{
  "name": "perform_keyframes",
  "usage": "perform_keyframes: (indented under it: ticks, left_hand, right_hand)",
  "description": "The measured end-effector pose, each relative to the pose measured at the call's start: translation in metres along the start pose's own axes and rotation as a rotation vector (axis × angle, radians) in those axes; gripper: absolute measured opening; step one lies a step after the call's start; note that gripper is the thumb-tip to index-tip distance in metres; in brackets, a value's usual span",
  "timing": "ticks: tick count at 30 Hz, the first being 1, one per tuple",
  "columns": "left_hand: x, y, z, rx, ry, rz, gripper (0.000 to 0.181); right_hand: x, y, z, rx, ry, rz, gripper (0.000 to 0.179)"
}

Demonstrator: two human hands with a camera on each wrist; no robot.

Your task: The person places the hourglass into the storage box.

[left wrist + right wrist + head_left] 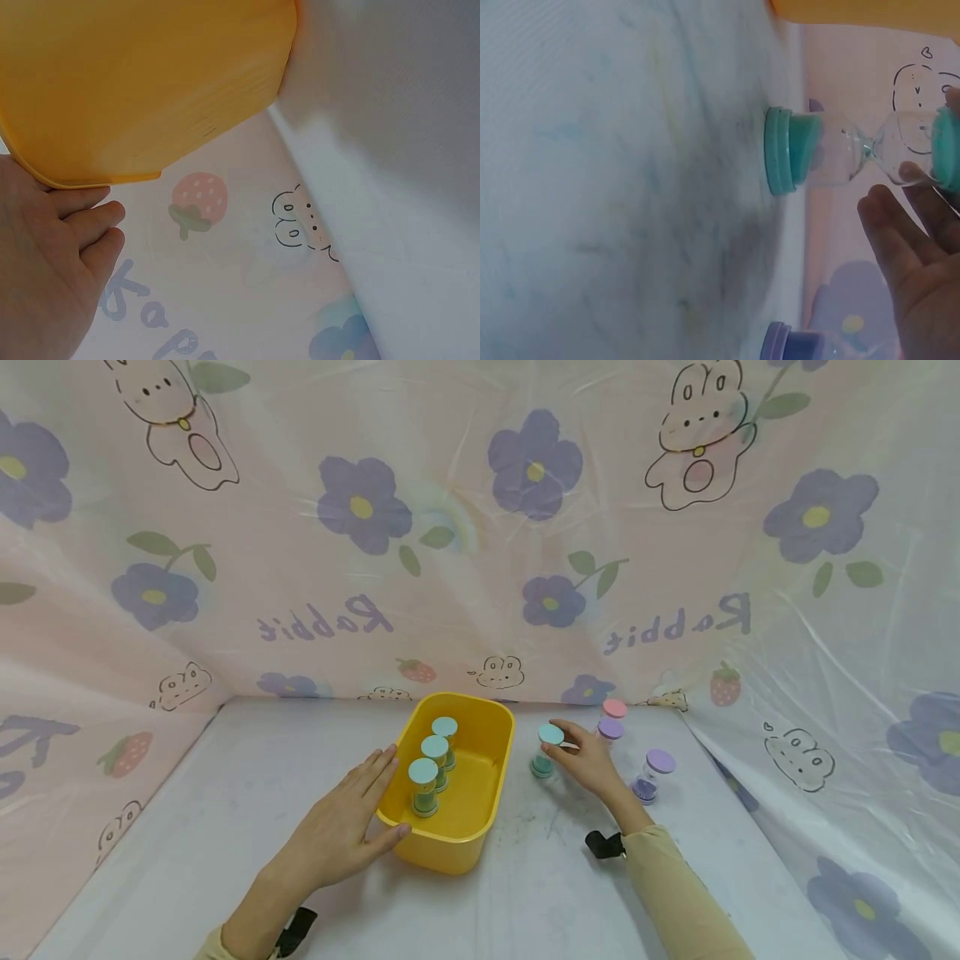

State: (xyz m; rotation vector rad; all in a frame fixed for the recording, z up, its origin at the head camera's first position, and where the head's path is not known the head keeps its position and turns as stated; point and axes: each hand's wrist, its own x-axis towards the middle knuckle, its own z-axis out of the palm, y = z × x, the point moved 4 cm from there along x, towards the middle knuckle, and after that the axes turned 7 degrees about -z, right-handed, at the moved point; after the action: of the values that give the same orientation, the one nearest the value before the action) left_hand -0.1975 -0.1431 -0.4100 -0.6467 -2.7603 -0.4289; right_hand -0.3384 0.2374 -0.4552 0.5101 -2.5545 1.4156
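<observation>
My right hand pinches the teal cap of a small hourglass with teal sand. This hourglass is upright, its lower cap close over the table, just right of a yellow bin. Inside the bin, along its left side, three hourglasses with light teal caps stand in a row: a front one, a middle one and a back one. With fingers straight, my left hand rests against the bin's left rim, thumb near the front corner.
To the right of my right hand stands a purple-capped hourglass. Behind that hand are another purple-capped one and a pink-capped one. A printed curtain walls off the back and sides of the white table.
</observation>
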Motion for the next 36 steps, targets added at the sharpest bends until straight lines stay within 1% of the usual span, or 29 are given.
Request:
perform_keyframes:
  ticks: [8,14,24,27,32,36]
  left_hand:
    - [0.0,0.0,0.0,0.002,0.006,0.003,0.089]
    - [0.0,0.0,0.0,0.002,-0.004,-0.006,0.09]
    - [-0.001,-0.001,0.001,-0.003,-0.007,-0.01,0.089]
    - [-0.001,-0.001,0.001,-0.006,-0.007,-0.01,0.09]
    - [-0.001,-0.001,0.001,-0.01,-0.012,-0.013,0.09]
    - [-0.001,-0.001,0.001,-0.011,-0.01,-0.011,0.09]
  right_hand:
    - [-0.002,0.0,0.002,-0.043,0.007,0.006,0.06]
    - [-0.004,0.0,0.003,-0.049,0.028,0.002,0.058]
    - [-0.009,-0.001,0.003,-0.038,0.04,0.021,0.058]
    - [-0.011,-0.003,0.002,-0.015,0.047,0.026,0.058]
    - [-0.015,-0.008,0.0,0.011,0.059,0.004,0.057]
    - [-0.017,-0.014,-0.002,0.006,0.081,-0.026,0.055]
